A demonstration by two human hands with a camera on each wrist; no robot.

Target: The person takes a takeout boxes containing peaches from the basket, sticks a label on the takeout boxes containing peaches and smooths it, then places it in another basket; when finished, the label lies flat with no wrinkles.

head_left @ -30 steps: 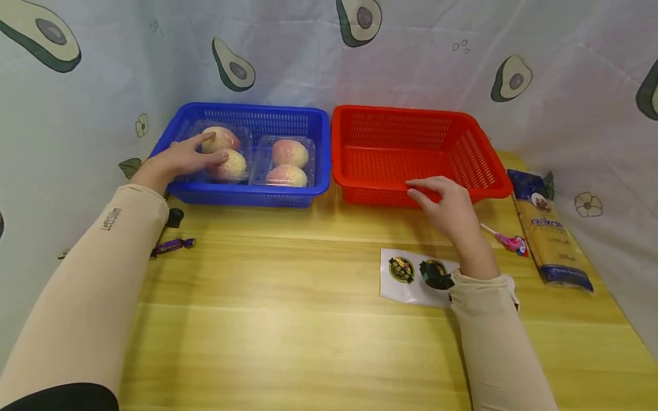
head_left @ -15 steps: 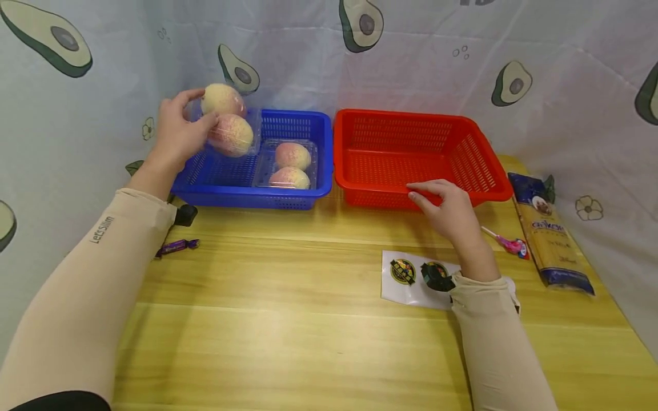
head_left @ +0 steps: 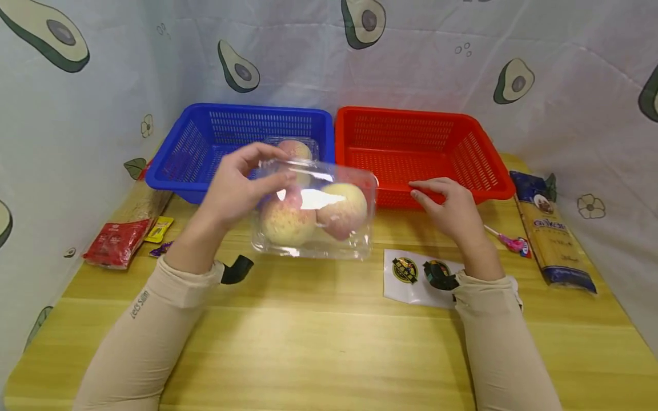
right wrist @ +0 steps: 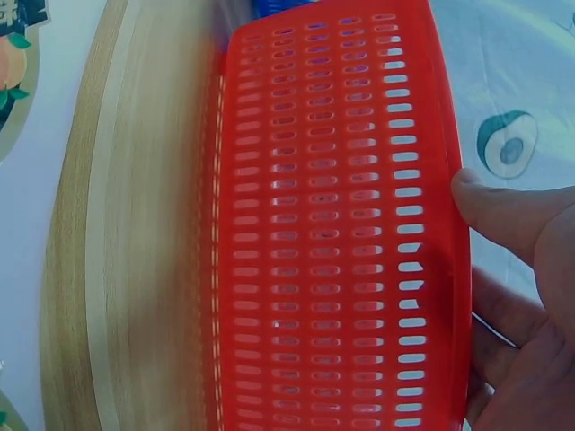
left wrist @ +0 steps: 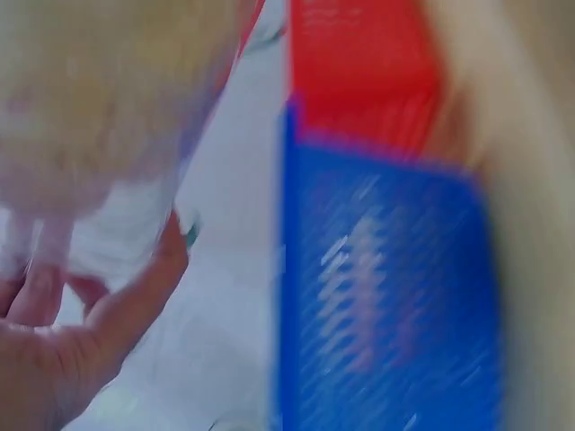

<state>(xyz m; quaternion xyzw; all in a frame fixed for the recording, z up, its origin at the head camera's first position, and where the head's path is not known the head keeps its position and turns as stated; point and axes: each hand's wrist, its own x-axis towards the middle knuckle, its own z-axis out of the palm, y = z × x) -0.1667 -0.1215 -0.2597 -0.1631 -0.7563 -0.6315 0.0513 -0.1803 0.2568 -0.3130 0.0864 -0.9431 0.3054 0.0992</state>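
My left hand [head_left: 236, 182] grips one end of a clear plastic clamshell of peaches [head_left: 341, 214], two fruits showing, tilted above the table in front of the baskets. Blurred in the left wrist view, the clamshell sits between thumb and fingers of that hand [left wrist: 81, 350]. Behind it, a second clamshell with peaches [head_left: 295, 148] lies in the blue basket [head_left: 177, 182], partly hidden. My right hand [head_left: 449, 211] holds the front rim of the red basket [head_left: 411, 114]; the right wrist view shows the thumb on the rim [right wrist: 458, 269] and the other fingers behind it.
A sticker sheet [head_left: 401, 294] lies below the right hand. At right are a lollipop [head_left: 511, 244] and a yellow-and-blue packet [head_left: 552, 234]. On the left lie a red-ended bag [head_left: 115, 242], a yellow sachet [head_left: 159, 228] and a purple-wrapped candy [head_left: 160, 249]. A patterned curtain hangs behind.
My left hand has lifted one peach clamshell out of the blue basket and swung it right and toward me, turning it. My right hand has stayed at the red basket's rim.
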